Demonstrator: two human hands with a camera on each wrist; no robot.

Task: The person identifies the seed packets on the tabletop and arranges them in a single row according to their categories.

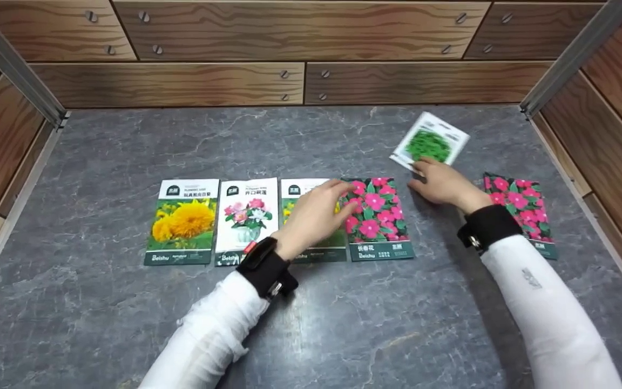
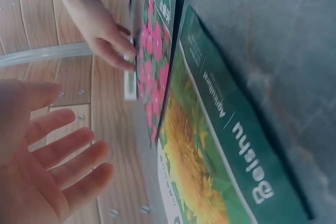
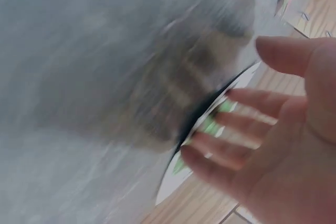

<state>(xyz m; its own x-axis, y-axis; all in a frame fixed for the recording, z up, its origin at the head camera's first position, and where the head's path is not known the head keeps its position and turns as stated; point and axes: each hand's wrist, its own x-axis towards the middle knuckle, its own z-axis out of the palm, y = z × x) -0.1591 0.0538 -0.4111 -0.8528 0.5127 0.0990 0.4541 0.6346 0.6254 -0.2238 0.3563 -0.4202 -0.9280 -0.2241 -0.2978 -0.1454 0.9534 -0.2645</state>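
In the head view my left hand [image 1: 316,213] hovers over a yellow-flower seed packet [image 1: 322,253], partly hiding it. Its fingers are relaxed and hold nothing, as the left wrist view also shows. The fingertips reach over the left edge of a pink-flower seed packet [image 1: 378,216]. Farther back, my right hand [image 1: 440,181] has its fingertips at the near edge of a white seed packet [image 1: 430,141] with a green leafy picture, which lies askew. In the right wrist view those fingers are spread over this packet, the thumb well apart from them.
Left of my left hand lie another yellow-flower packet [image 1: 184,221] and a white packet with a flower vase [image 1: 247,216]. A second pink-flower packet [image 1: 521,208] lies at the right, partly behind my right wrist. Wood-patterned panels [image 1: 181,84] wall the grey tabletop [image 1: 127,319].
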